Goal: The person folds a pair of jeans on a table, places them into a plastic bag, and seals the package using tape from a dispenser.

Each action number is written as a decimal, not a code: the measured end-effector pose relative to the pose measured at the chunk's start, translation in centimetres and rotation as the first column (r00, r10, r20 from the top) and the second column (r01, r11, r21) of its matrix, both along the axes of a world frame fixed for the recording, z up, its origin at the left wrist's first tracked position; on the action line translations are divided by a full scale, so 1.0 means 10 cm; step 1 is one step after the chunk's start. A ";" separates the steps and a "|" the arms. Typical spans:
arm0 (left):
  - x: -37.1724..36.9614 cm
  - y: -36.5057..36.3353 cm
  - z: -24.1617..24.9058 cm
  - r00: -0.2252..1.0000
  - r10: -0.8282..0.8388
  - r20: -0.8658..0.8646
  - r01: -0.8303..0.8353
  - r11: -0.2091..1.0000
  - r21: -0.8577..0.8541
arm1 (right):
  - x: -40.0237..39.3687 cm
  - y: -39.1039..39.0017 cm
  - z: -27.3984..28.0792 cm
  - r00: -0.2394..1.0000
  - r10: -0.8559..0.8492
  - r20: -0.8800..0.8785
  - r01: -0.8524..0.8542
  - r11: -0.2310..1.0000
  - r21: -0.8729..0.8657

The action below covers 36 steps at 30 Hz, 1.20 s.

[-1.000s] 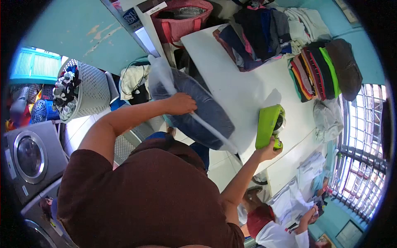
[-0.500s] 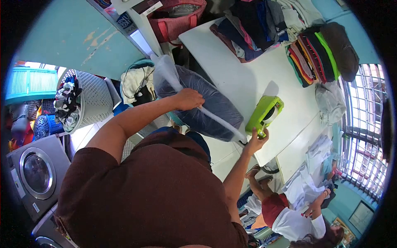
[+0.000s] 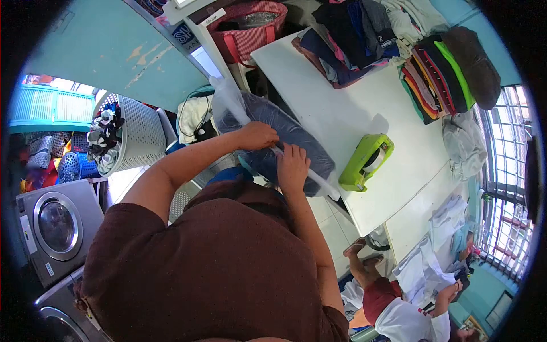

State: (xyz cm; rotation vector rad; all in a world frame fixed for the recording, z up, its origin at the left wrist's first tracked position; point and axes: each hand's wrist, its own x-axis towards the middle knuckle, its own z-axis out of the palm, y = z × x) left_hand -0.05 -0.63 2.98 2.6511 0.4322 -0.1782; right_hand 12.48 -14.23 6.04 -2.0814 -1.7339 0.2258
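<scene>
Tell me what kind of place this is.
Most likely a laundry shop: front-loading washing machines, a basket of clothes, and stacks of folded clothes on a white table.

White table [image 3: 342, 114]: folded clothes [image 3: 439, 74], green dispenser [image 3: 364, 162]

We wear a plain dark brown short-sleeved shirt filling the lower centre of the frame; our forearms, left hand [image 3: 257, 135] and right hand [image 3: 293, 167] are bare.
</scene>
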 end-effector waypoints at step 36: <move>-1.30 1.71 0.10 0.701 0.666 0.255 -0.700 0.711 0.064 | -0.01 0.15 -0.34 0.962 -0.053 -0.266 0.034 0.996 -0.078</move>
